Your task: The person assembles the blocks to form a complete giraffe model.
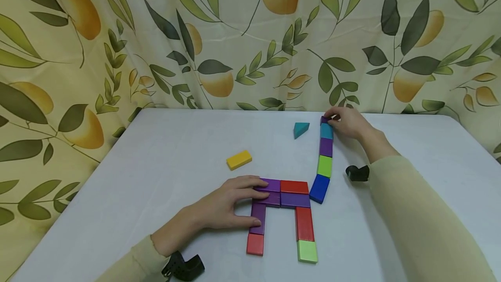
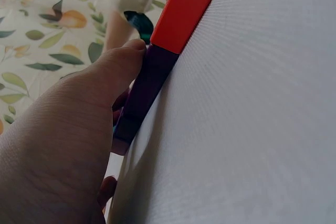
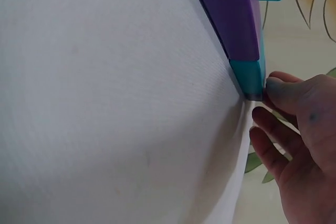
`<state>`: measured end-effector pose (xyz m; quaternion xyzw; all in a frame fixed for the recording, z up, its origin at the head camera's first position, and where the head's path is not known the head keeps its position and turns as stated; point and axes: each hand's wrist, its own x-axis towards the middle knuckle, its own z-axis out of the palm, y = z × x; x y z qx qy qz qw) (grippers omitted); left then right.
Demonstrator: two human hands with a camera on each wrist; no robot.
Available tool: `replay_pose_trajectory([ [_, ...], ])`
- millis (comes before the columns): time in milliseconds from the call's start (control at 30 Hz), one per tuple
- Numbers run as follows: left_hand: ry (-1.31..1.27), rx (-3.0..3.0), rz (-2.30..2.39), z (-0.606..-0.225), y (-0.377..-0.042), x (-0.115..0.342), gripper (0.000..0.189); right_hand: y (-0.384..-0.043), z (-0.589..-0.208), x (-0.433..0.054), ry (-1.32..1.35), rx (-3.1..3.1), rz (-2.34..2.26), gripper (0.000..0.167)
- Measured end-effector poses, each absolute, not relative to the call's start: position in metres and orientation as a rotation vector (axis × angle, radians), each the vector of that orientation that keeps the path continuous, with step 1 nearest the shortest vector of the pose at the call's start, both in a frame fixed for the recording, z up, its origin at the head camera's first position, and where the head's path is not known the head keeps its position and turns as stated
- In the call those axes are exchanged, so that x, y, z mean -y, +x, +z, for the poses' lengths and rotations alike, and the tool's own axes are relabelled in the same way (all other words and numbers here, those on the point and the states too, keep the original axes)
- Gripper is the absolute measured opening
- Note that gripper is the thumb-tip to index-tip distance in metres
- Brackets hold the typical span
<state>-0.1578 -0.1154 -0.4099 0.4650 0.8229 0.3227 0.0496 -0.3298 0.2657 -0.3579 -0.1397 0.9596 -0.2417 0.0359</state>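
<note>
Flat coloured blocks form a figure on the white table. My left hand lies over its left side, fingertips on two purple blocks and thumb on the purple leg block. Below that thumb sits a red block, also large in the left wrist view. A column of blocks rises from the dark blue block through lime, purple and teal. At its far end my right hand pinches a small purple block, partly covered by the fingers.
A teal triangular block lies left of the column's far end. Farther left is a loose yellow block. The right leg has a red block above a light green one. A patterned curtain hangs behind the table.
</note>
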Motion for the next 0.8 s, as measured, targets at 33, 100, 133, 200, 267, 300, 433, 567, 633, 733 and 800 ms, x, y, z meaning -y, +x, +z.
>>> replay_pose_trajectory([
  [33,1.418,-2.508,0.983,-0.4100,-0.1576,0.1156,0.055,-0.3301,-0.3579,-0.2655,-0.424,-2.952,-0.736,0.031],
  [100,1.422,-2.512,0.984,-0.4103,-0.1574,0.1161,0.055,-0.3306,-0.3577,-0.2649,-0.419,-2.958,-0.726,0.032],
  [133,1.425,-2.514,0.984,-0.4106,-0.1574,0.1163,0.055,-0.3304,-0.3574,-0.2643,-0.423,-2.959,-0.720,0.032],
  [200,1.429,-2.517,0.986,-0.4110,-0.1573,0.1167,0.054,-0.3307,-0.3576,-0.2626,-0.441,-2.953,-0.706,0.033],
  [267,1.428,-2.519,0.986,-0.4110,-0.1572,0.1170,0.054,-0.3308,-0.3581,-0.2610,-0.476,-2.942,-0.687,0.034],
  [300,1.427,-2.519,0.987,-0.4112,-0.1573,0.1170,0.054,-0.3307,-0.3582,-0.2603,-0.490,-2.939,-0.677,0.034],
  [433,1.411,-2.516,0.984,-0.4102,-0.1574,0.1167,0.054,-0.3304,-0.3587,-0.2592,-0.500,-2.935,-0.658,0.034],
  [567,1.416,-2.514,0.984,-0.4094,-0.1573,0.1165,0.055,-0.3287,-0.3577,-0.2595,-0.486,-2.933,-0.654,0.035],
  [633,1.427,-2.512,0.988,-0.4095,-0.1574,0.1165,0.054,-0.3280,-0.3567,-0.2598,-0.468,-2.925,-0.661,0.036],
  [733,1.436,-2.513,0.988,-0.4101,-0.1577,0.1165,0.054,-0.3272,-0.3542,-0.2600,-0.435,-2.922,-0.667,0.038],
  [800,1.438,-2.510,0.989,-0.4103,-0.1581,0.1162,0.055,-0.3264,-0.3521,-0.2599,-0.420,-2.929,-0.668,0.039],
])
